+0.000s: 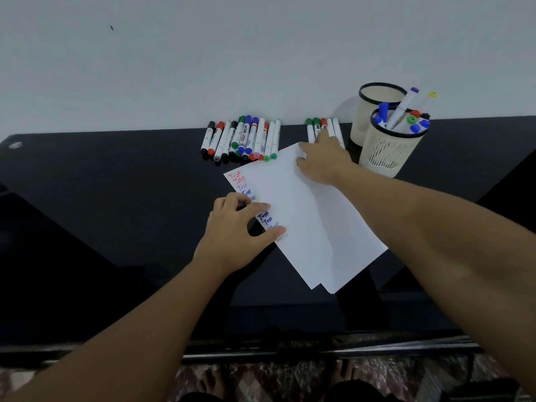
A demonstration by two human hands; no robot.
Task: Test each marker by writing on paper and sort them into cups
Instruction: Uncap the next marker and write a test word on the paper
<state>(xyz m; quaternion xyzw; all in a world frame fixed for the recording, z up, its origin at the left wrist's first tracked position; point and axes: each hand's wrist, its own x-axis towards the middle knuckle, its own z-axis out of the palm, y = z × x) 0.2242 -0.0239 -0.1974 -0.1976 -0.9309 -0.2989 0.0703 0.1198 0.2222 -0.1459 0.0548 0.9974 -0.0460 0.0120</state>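
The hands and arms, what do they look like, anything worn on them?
Both forearms are bare up to the frame's edge: no sleeves show. The left hand and right hand have no gloves, and no watch, bracelet or ring is visible on either.

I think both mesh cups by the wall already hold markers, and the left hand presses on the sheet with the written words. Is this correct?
Not quite. Only the nearer cup holds markers; the farther cup behind it looks empty in the head view. The rest stands: the left hand presses its fingers on the written sheet at its edge.
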